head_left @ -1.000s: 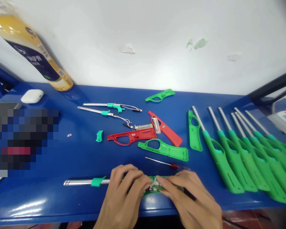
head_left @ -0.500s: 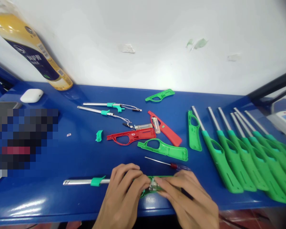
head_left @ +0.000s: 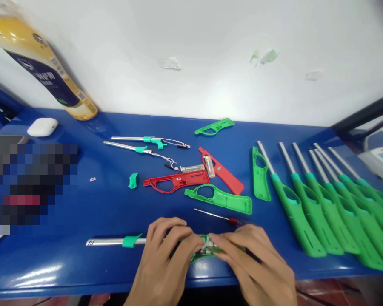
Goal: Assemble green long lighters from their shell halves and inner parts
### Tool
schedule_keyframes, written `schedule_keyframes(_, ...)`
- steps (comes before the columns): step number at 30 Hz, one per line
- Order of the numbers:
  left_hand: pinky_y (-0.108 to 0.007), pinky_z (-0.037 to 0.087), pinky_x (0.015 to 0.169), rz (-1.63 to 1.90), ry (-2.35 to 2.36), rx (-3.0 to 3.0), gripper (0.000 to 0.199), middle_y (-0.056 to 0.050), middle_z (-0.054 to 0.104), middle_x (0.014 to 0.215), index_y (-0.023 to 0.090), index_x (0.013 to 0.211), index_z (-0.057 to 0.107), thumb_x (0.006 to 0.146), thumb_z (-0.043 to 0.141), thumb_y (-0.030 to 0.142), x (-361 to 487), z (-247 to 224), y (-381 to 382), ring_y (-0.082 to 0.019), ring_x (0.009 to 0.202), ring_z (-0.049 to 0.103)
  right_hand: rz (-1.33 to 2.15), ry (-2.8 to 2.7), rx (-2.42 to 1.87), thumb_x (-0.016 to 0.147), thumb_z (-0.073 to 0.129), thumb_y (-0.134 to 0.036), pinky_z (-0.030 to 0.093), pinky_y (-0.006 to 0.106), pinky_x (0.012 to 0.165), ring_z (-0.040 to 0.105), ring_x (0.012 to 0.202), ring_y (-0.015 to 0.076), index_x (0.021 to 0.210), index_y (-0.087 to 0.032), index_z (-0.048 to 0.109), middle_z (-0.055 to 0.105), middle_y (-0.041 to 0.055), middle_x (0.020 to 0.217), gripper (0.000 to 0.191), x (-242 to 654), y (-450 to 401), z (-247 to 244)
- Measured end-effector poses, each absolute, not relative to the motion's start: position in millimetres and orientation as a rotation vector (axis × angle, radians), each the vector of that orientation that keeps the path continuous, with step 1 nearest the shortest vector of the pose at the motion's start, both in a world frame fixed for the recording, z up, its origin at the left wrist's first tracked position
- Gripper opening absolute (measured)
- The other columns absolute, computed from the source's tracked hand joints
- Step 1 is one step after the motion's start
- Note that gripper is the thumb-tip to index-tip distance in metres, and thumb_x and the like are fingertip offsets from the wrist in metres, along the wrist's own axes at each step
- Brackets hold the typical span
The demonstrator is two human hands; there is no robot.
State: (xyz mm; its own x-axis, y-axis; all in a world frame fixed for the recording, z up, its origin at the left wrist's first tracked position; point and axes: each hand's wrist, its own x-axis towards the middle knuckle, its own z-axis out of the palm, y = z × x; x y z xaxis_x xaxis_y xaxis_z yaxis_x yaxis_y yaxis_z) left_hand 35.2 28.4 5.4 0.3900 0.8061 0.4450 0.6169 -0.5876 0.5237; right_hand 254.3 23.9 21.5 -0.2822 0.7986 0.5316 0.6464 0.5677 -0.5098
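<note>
At the table's front edge my left hand is closed over a green gas lighter with its casing lying open. The lighter's metal tube, with a teal collar, sticks out to the left. My right hand grips the handle end from the right, its fingertips at a small clear and metal part inside the casing. Both hands hide much of the lighter. Just above the right hand lies a screwdriver with a red collar, its handle partly covered. A green casing half rests behind it.
Red casing halves, clear fuel tanks and wired metal tubes lie mid-table. Several assembled green lighters are lined up at right. A yellow bottle stands back left, near a white case.
The lighter and its tube have shifted very slightly right. Both hands stay on it, and the fingertips have moved only a little at the small part.
</note>
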Motion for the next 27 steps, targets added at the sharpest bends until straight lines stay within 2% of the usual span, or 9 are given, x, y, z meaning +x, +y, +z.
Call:
schedule_keyframes(4, -0.04, 0.047, 0.102, 1.066, 1.353, 2.37, 0.029, -0.005, 0.07, 0.116, 0.02, 0.126, 0.067, 0.1, 0.06, 0.008, 35.1, 9.5, 21.9, -0.022, 0.119, 0.056, 0.22, -2.071, -1.223, 0.1, 0.064, -0.014, 0.058, 0.031, 0.08, 0.07, 0.088, 0.0152, 0.126, -0.023, 0.072, 0.08, 0.001, 0.104, 0.029, 263.7, 22.4, 20.3)
schedule_keyframes(8, -0.046, 0.048, 0.101, 1.014, 1.391, 2.39, 0.032, -0.01, 0.067, 0.123, 0.018, 0.13, 0.066, 0.098, 0.066, 0.015, 30.5, 6.6, 12.8, -0.026, 0.118, 0.057, 0.185, -2.118, -1.24, 0.103, 0.059, -0.019, 0.059, 0.03, 0.082, 0.071, 0.095, 0.0161, 0.117, -0.023, 0.076, 0.079, 0.0026, 0.109, 0.022, 269.6, 21.1, 20.7)
schedule_keyframes(12, -0.051, 0.044, 0.105, 0.885, 1.316, 2.519, 0.038, -0.009, 0.069, 0.127, 0.02, 0.133, 0.067, 0.096, 0.069, 0.013, 25.0, -2.9, 6.5, -0.028, 0.118, 0.059, 0.12, -2.146, -1.271, 0.104, 0.059, -0.021, 0.058, 0.028, 0.082, 0.068, 0.095, 0.0147, 0.117, -0.023, 0.077, 0.077, 0.0043, 0.106, 0.023, 268.1, 22.3, 23.1)
schedule_keyframes(18, -0.046, 0.046, 0.101, 0.921, 1.359, 2.55, 0.035, -0.012, 0.068, 0.119, 0.014, 0.131, 0.067, 0.097, 0.065, 0.009, 28.3, 1.3, 6.0, -0.025, 0.112, 0.062, 0.081, -2.243, -1.232, 0.105, 0.053, -0.018, 0.056, 0.027, 0.081, 0.066, 0.094, 0.0151, 0.12, -0.023, 0.077, 0.075, 0.0051, 0.103, 0.028, 270.6, 22.3, 26.3)
schedule_keyframes(23, -0.047, 0.046, 0.103, 0.824, 1.324, 2.631, 0.027, -0.009, 0.071, 0.123, 0.021, 0.123, 0.071, 0.099, 0.061, 0.012, 26.6, 2.8, 6.8, -0.026, 0.114, 0.065, 0.092, -2.296, -1.259, 0.103, 0.053, -0.014, 0.055, 0.029, 0.079, 0.065, 0.096, 0.0164, 0.128, -0.025, 0.073, 0.074, 0.0052, 0.108, 0.034, 272.5, 20.4, 23.2)
schedule_keyframes(27, -0.046, 0.042, 0.104, 0.781, 1.289, 2.627, 0.035, -0.009, 0.069, 0.122, 0.022, 0.131, 0.069, 0.098, 0.06, 0.01, 25.5, 0.8, 8.5, -0.025, 0.113, 0.063, 0.095, -2.307, -1.263, 0.102, 0.053, -0.013, 0.054, 0.029, 0.078, 0.064, 0.095, 0.0167, 0.131, -0.024, 0.072, 0.074, 0.0051, 0.108, 0.036, 271.5, 20.9, 25.3)
